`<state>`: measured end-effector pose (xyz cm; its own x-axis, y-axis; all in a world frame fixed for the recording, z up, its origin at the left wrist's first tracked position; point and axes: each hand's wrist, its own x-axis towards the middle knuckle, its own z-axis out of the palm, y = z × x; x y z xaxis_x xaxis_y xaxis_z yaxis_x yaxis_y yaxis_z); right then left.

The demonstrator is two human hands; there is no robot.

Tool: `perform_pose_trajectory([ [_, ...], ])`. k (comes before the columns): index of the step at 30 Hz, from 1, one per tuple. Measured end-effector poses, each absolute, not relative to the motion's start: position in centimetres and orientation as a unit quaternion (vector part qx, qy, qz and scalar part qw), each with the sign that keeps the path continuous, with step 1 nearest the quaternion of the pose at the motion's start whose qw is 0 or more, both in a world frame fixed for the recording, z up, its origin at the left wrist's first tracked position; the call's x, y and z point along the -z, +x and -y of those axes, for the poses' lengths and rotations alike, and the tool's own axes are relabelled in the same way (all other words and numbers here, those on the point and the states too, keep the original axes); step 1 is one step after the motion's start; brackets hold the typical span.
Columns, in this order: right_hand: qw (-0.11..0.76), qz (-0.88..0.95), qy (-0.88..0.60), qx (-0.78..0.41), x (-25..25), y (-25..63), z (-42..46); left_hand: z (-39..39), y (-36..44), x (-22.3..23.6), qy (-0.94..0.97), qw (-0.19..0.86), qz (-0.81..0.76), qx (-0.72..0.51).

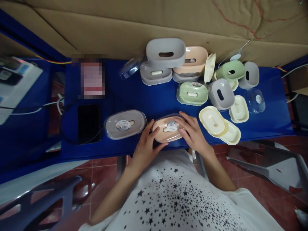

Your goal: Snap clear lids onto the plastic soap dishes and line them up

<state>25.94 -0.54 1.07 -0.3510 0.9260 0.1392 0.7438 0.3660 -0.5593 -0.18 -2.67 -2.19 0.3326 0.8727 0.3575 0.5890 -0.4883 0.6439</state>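
A peach oval soap dish (pixel 160 129) with a clear lid and a round barcode label lies at the table's front edge. My left hand (pixel 148 142) grips its left end, thumb along the near side and fingers at the lid's edge. On the right end rests my right hand (pixel 193 131), its fingers curled over the lid and touching the label (pixel 172 126). Just left of my left hand sits a grey soap dish (pixel 113 126), also under a clear lid with a label. What lies beneath my fingers is hidden.
Behind are stacked grey bases (pixel 166 48), a peach base (pixel 196 56) and a lidded green dish (pixel 192 93). Cream trays (pixel 213 120) and a clear lid (pixel 253 101) lie right. At left are a black flat device (pixel 89 123) and a blurred-out item (pixel 92 78).
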Motion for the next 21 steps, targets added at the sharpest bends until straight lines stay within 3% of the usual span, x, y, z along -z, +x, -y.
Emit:
perform_pose_trajectory([
  [16,0.188,0.856,-0.449,-0.172,0.6,27.9,2.9,2.4,-0.7,2.3,0.819,0.223,-0.434,-0.302],
  [21,0.197,0.846,-0.474,-0.144,0.4,27.1,1.9,3.3,0.4,1.9,0.819,0.151,-0.455,-0.314],
])
